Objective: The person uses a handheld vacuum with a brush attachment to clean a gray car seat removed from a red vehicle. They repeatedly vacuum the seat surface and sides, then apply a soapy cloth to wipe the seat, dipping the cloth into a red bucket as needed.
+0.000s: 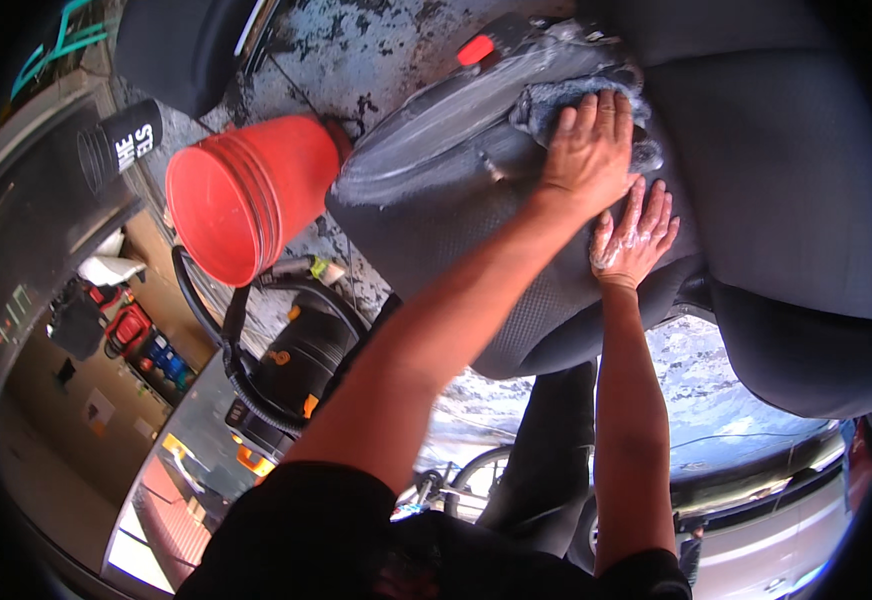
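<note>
A dark grey car seat lies with its cushion (456, 230) in front of me and its backrest (776, 180) to the right. White foam smears the cushion's far left side. My left hand (588, 150) presses a wet grey cloth (546, 108) onto the cushion near the backrest, fingers close together over it. Just nearer to me, my right hand (634, 242) rests on the seat with its fingers spread. Foam streaks the back of that hand, and nothing is in it. A red seat-belt buckle (476, 50) shows at the cushion's far edge.
Left of the seat, a red bucket (296, 180) lies tipped on the paint-worn floor. A black vacuum cleaner (301, 360) with a hose stands nearer. A black cylindrical container (121, 145) is farther left. Behind me at lower right is a silver car (756, 540); a bicycle wheel (481, 480) shows too.
</note>
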{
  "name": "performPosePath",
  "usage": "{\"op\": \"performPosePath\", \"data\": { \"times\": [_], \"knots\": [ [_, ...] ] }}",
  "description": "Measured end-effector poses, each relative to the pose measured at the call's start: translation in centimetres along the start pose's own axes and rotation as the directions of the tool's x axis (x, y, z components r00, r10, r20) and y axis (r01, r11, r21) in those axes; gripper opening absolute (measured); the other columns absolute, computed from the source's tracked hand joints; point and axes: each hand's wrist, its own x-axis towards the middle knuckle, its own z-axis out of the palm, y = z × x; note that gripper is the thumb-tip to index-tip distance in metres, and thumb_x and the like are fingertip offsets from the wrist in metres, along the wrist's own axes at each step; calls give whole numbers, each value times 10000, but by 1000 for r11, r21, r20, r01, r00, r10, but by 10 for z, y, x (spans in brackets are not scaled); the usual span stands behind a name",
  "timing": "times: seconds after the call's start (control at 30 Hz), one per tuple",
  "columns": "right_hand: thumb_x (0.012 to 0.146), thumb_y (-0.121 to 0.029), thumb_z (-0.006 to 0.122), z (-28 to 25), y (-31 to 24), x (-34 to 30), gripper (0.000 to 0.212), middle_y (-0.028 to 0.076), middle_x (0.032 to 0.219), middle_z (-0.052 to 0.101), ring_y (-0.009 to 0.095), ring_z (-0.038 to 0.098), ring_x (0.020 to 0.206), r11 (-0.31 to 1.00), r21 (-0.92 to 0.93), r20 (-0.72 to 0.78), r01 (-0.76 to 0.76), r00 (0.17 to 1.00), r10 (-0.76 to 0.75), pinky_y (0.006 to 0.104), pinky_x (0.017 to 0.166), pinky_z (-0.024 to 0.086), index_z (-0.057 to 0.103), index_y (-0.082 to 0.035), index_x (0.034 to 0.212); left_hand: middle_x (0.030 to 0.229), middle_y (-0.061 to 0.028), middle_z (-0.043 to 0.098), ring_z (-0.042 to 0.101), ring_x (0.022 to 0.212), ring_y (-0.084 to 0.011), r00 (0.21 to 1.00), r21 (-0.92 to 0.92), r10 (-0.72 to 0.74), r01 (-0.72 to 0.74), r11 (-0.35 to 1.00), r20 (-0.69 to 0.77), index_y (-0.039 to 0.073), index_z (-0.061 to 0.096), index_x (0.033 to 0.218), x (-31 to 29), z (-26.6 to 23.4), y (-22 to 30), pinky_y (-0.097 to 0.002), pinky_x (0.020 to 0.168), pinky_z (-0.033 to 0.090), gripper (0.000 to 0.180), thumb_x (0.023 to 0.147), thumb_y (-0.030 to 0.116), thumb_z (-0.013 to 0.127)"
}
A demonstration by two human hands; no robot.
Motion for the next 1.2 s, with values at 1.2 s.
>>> {"op": "performPosePath", "data": {
  "times": [1.2],
  "knots": [
    [1002,-560,506,-21,7,1,740,158,1703,392,365,356,1556,998,-54,36,-13,999,15,628,1255,219,463,-188,1640,1430,-58,677,577,1207,-273,999,154,-18,10,988,47,79,734,1308,-119,-61,-93,-454,984,445,718,650,291,930]
  ]
}}
